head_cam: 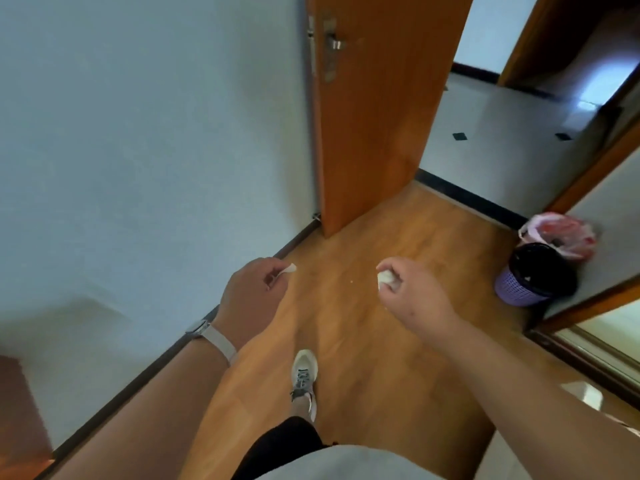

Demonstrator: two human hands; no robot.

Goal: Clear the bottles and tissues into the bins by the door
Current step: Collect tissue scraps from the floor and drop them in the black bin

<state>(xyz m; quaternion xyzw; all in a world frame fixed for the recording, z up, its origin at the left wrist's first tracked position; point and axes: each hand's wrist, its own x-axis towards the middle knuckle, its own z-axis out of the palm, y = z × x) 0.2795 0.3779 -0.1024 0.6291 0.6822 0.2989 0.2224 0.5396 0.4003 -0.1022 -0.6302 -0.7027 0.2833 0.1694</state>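
Wooden floor (381, 341), orange-brown planks. At its right edge stands a purple basket bin (519, 289) with a black liner, with a pink-bagged bin (561, 233) just behind, touching it. One pale shoe (304, 372) planted mid-floor. Tiny crumb (352, 281) further ahead. Dark threshold strip (467, 199), then tiled floor (485, 161) beyond.

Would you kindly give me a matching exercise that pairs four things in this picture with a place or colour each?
Things:
1. front bin
2. door
3. watch
4. balled tissue

Place or colour:
A. strapped on a wrist
B. held in the right hand
C. orange, standing open
D. purple, with a black liner

Pairs: 1-D, 2-C, 3-A, 4-B.
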